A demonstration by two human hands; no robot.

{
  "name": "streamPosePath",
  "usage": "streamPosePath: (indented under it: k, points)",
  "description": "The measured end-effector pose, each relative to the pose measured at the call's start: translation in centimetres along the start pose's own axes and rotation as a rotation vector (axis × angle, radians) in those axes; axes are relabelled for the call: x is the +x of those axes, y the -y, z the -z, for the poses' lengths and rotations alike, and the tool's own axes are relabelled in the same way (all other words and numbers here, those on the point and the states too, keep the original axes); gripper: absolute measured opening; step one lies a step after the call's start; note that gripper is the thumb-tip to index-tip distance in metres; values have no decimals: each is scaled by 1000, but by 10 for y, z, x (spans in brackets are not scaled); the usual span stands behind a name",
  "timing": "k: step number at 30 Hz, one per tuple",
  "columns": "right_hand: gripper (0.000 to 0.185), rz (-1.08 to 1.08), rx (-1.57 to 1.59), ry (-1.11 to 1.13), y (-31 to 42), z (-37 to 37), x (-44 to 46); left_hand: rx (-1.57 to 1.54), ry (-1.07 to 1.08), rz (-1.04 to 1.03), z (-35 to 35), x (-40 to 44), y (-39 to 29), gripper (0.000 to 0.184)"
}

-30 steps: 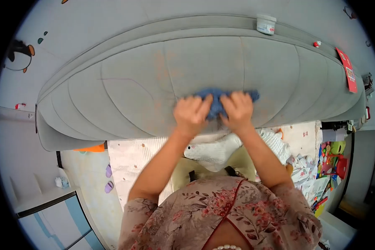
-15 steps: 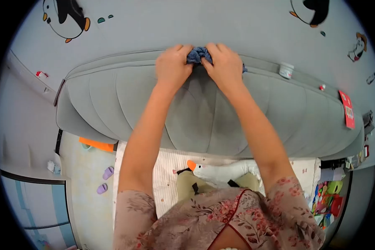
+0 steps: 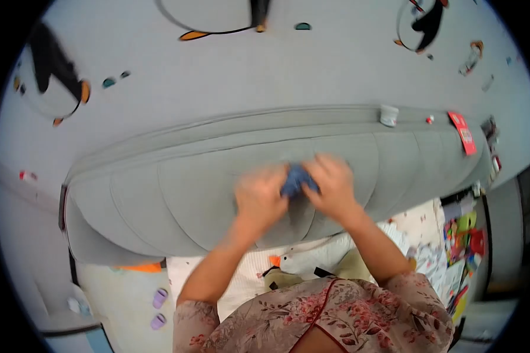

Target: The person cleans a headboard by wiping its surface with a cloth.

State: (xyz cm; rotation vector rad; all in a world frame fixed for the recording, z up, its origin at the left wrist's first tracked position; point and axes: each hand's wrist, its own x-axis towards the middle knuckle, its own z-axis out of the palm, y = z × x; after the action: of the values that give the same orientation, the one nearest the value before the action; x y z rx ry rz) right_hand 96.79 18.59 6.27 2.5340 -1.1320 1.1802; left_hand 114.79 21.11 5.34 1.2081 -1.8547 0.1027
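Note:
A crumpled blue cloth (image 3: 298,180) is bunched between my two hands, in front of the grey padded headboard (image 3: 212,194). My left hand (image 3: 261,194) grips its left side and my right hand (image 3: 331,183) its right side. Both sets of fingers are curled in on the fabric, somewhat smeared by motion. Whether the cloth touches the headboard, I cannot tell.
On the headboard's top ledge stand a white tub (image 3: 388,116) and a red card (image 3: 462,133). Below lie a white plush goose (image 3: 315,259) and a pale bedsheet (image 3: 185,276). Purple slippers (image 3: 159,298) are on the floor at left; colourful toys (image 3: 468,235) fill the right side.
Both hands have come down from the headboard's top edge to its front, still holding the cloth. The view has shifted, showing more wall above.

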Motion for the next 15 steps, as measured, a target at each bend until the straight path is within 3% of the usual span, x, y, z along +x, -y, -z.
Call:
streamPosePath:
  k: [1, 2, 4, 7, 9, 15]
  points:
    - [30, -42, -46, -68, 0, -3, 28, 54, -22, -69, 2, 30, 12, 26]
    - [28, -96, -51, -68, -8, -20, 44, 53, 27, -6, -5, 48, 30, 24]
    - [31, -182, -70, -69, -19, -58, 28, 29, 145, -10, -23, 46, 50, 23]
    - [37, -148, 8, -104, -1, -43, -33, 58, 238, -277, -23, 6, 40, 33]
    - [39, -147, 29, -90, 1, -48, -55, 78, 410, -256, -13, -3, 30, 40]
    - [39, -108, 43, -205, -14, -66, -62, -6, 559, -357, -14, 21, 36, 41]
